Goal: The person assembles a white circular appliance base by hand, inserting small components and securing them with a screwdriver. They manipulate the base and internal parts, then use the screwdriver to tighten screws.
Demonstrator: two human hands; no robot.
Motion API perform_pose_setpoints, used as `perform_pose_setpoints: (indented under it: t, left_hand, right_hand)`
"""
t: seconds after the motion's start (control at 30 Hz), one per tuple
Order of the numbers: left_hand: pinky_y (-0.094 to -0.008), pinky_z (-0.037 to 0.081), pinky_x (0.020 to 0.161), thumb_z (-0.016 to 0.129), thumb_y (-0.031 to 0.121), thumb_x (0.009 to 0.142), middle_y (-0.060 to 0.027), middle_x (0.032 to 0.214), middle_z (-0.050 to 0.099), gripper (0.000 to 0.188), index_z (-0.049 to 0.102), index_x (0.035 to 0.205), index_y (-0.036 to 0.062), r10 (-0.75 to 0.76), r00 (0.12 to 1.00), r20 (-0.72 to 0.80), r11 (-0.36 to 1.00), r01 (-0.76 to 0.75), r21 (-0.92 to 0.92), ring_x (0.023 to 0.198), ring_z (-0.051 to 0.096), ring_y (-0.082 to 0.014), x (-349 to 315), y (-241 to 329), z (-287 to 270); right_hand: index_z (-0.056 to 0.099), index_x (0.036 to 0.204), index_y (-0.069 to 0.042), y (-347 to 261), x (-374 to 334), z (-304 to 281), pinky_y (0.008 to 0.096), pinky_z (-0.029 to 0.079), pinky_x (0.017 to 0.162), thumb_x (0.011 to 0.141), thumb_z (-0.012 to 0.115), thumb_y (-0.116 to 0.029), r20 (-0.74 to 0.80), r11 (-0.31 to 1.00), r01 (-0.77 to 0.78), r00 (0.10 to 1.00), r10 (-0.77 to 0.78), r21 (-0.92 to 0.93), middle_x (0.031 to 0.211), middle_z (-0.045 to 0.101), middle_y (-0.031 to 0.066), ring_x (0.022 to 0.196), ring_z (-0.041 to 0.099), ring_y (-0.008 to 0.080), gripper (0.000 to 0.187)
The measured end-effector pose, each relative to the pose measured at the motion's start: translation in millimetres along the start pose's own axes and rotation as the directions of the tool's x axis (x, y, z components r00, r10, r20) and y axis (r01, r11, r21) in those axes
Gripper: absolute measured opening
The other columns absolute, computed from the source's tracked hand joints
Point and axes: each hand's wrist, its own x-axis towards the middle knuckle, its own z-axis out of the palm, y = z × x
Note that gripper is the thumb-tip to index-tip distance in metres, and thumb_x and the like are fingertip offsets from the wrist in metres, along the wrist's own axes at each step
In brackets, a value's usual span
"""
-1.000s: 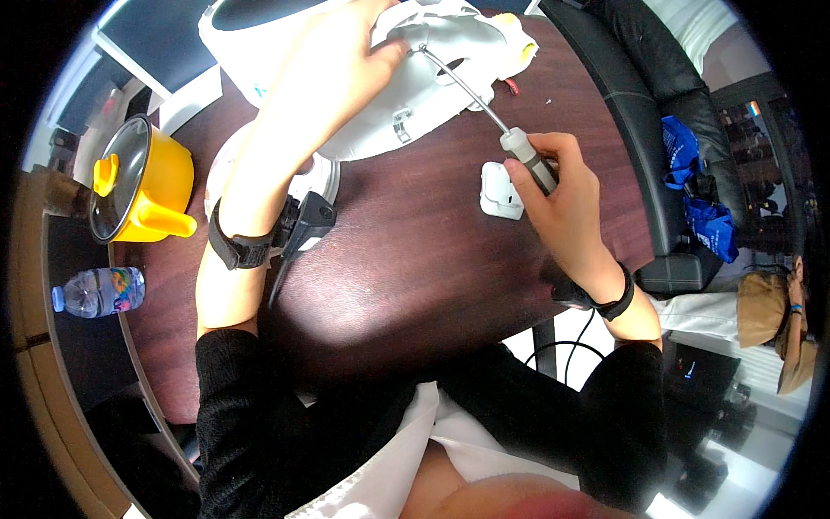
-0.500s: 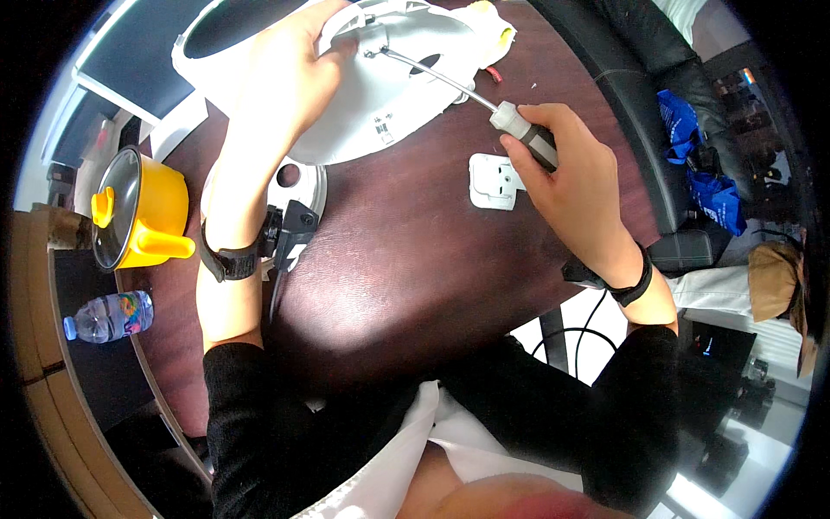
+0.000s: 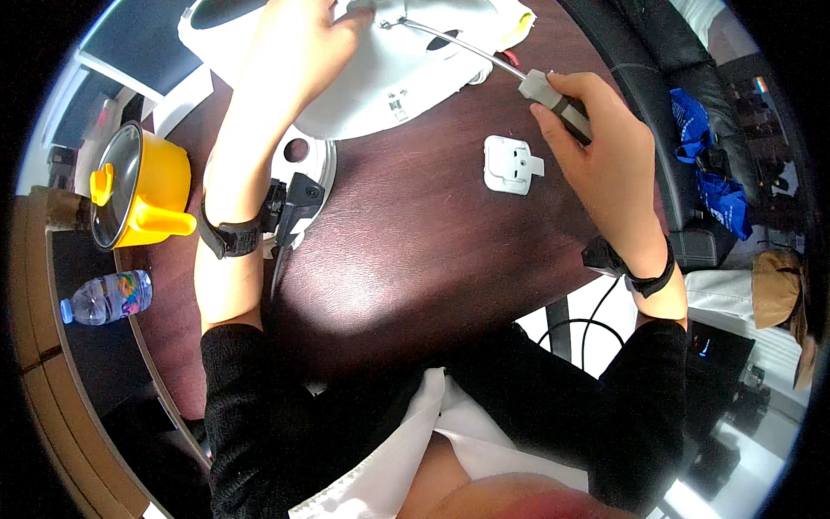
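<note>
A large white plastic shell lies hollow side up at the far side of the table. My left hand grips it near its upper part, thumb reaching inside; the fingertips are partly out of the picture. My right hand is closed around the grey and black handle of a screwdriver. The screwdriver slants down to the left, its tip at a small fitting inside the shell, close to my left thumb. A small white plastic part with holes lies on the table left of my right hand.
A round white part lies partly under my left wrist, which bears a strapped camera. At the left are a yellow pot with a glass lid and a water bottle. A black sofa adjoins the table's right edge.
The whole view has shifted a little, with table things sitting higher in it. My right hand and the screwdriver have moved slightly right, baring more of the small white part. Both grips stay the same.
</note>
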Motion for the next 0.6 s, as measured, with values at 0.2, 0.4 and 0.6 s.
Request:
perform_pose_setpoints:
  t: [0.2, 0.4, 0.6]
  left_hand:
    - [-0.0409, 0.054, 0.089, 0.049, -0.005, 0.082, -0.0225, 0.11, 0.066, 0.047, 0.06, 0.126, 0.006, 0.002, 0.999, 0.045, 1.0, -0.001, -0.022, 0.102, 0.065, -0.0327, 2, -2, 1]
    - [-0.0394, 0.053, 0.091, 0.048, -0.005, 0.084, -0.0206, 0.109, 0.067, 0.043, 0.062, 0.124, 0.0048, 0.022, 0.997, 0.068, 0.995, -0.015, -0.101, 0.102, 0.064, -0.0304, -2, 14, -13]
    - [-0.0344, 0.052, 0.088, 0.059, 0.005, 0.081, -0.0113, 0.111, 0.069, 0.041, 0.063, 0.122, 0.0097, 0.443, 0.897, 0.007, 0.894, -0.441, -0.08, 0.1, 0.068, -0.0238, -21, 16, -9]
  right_hand:
    - [0.06, 0.1, -0.007, 2, -2, 0, 0.0331, 0.051, 0.058, 0.083, 0.072, -0.013, 0.045, 0.998, -0.056, 0.997, 0.055, 0.026, 0.085, 0.066, 0.0117, 0.071, 0.067, 0.0292, 0.022]
    - [0.059, 0.099, -0.006, 31, -12, -2, 0.0257, 0.042, 0.052, 0.087, 0.067, -0.01, 0.156, 0.872, -0.212, 0.975, 0.158, 0.44, 0.074, 0.059, 0.0013, 0.056, 0.056, 0.0147, 0.015]
    - [0.057, 0.096, -0.007, 72, -17, -10, 0.0246, 0.035, 0.052, 0.098, 0.056, -0.027, 0.536, -0.07, -0.567, 0.72, 0.442, 0.82, 0.071, 0.049, -0.0002, 0.056, 0.043, 0.0082, 0.019]
